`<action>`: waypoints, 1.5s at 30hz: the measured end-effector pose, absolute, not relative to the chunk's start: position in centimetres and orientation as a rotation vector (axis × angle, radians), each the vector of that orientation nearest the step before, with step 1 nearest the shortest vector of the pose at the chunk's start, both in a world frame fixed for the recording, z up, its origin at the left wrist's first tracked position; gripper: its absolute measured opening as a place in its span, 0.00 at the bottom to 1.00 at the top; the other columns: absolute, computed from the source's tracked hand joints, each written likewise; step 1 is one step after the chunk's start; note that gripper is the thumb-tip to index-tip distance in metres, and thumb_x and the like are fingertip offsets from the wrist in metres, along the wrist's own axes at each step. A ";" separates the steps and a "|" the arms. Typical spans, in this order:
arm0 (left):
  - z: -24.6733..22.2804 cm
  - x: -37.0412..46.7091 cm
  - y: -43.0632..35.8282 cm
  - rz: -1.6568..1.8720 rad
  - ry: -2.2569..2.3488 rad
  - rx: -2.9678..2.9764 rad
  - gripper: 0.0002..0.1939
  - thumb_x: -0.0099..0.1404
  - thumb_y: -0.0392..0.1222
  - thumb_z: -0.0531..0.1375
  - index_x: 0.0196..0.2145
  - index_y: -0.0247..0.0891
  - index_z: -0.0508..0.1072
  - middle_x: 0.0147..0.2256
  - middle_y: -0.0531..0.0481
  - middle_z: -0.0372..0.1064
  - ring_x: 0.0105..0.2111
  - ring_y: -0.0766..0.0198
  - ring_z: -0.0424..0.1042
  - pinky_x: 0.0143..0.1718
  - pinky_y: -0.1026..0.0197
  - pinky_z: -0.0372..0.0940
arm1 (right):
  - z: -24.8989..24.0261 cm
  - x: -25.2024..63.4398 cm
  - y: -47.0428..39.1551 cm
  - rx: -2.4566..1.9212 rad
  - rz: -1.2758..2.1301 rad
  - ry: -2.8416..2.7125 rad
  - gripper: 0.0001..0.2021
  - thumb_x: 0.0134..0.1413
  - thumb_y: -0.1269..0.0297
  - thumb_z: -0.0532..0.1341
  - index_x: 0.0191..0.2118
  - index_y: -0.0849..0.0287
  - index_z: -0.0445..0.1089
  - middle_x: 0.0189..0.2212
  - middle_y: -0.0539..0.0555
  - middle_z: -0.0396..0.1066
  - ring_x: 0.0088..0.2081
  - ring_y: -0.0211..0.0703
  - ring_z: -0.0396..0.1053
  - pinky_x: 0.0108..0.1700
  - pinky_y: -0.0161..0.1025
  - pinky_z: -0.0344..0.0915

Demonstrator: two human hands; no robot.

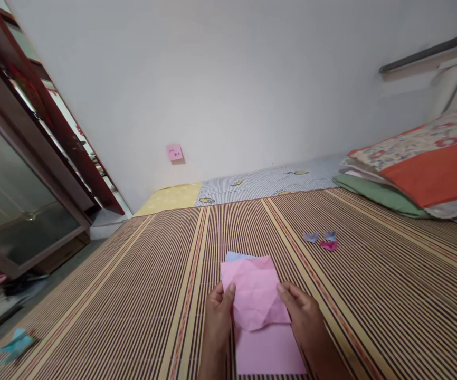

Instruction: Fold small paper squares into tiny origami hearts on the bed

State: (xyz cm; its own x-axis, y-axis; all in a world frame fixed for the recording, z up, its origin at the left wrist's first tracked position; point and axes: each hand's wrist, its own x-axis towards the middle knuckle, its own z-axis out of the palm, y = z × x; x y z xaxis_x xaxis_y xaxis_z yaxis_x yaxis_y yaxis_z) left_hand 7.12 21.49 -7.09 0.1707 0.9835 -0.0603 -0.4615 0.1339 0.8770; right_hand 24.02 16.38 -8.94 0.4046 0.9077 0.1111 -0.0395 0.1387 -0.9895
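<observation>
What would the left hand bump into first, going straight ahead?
Past the creased pink paper it holds, the left hand would probably meet the pale blue sheet first, though depth is hard to judge.

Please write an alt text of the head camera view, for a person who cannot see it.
Two hands, left and right, hold a creased pink paper above a striped mat. A smooth pink sheet lies nearer, and three small folded papers lie beyond, to the right.
</observation>
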 end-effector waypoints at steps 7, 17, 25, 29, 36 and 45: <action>-6.3 3.5 23.1 1.463 0.856 0.186 0.13 0.69 0.35 0.60 0.50 0.29 0.77 0.35 0.39 0.81 0.31 0.56 0.81 0.28 0.62 0.76 | -10.3 26.1 16.9 -1.339 0.736 -0.956 0.22 0.62 0.45 0.57 0.41 0.62 0.74 0.28 0.56 0.76 0.29 0.48 0.73 0.30 0.39 0.69; -7.0 2.7 24.1 1.463 0.844 -0.102 0.15 0.70 0.29 0.54 0.52 0.29 0.71 0.31 0.43 0.77 0.27 0.59 0.80 0.28 0.60 0.78 | -10.9 26.1 18.0 -1.518 0.401 -1.422 0.12 0.58 0.63 0.61 0.47 0.58 0.74 0.46 0.61 0.75 0.49 0.57 0.73 0.52 0.52 0.69; -6.5 2.3 24.2 1.482 0.884 -0.103 0.08 0.72 0.29 0.52 0.41 0.31 0.72 0.27 0.48 0.75 0.23 0.65 0.78 0.24 0.67 0.75 | -10.0 22.6 22.0 -1.617 0.063 -1.854 0.11 0.55 0.81 0.59 0.32 0.58 0.74 0.35 0.58 0.76 0.40 0.53 0.74 0.42 0.45 0.69; -6.1 1.9 24.3 1.495 0.908 -0.065 0.07 0.71 0.29 0.54 0.38 0.32 0.72 0.26 0.49 0.74 0.21 0.66 0.76 0.21 0.68 0.72 | -9.3 23.4 21.5 -1.608 0.006 -1.834 0.14 0.65 0.77 0.53 0.31 0.58 0.70 0.30 0.55 0.72 0.34 0.49 0.72 0.36 0.42 0.65; -5.3 2.2 23.9 1.503 0.876 0.059 0.10 0.69 0.27 0.54 0.37 0.34 0.74 0.24 0.52 0.73 0.21 0.68 0.74 0.23 0.70 0.71 | -10.2 24.2 13.8 -1.413 -0.196 -1.897 0.14 0.68 0.74 0.49 0.39 0.55 0.70 0.34 0.56 0.75 0.36 0.46 0.74 0.40 0.40 0.69; -5.1 4.8 22.1 1.197 0.809 0.177 0.12 0.69 0.30 0.54 0.32 0.33 0.78 0.26 0.43 0.77 0.24 0.59 0.78 0.28 0.59 0.75 | -13.9 23.9 9.4 -1.456 -0.132 -1.997 0.17 0.56 0.78 0.53 0.46 0.53 0.70 0.44 0.56 0.79 0.44 0.50 0.77 0.47 0.40 0.71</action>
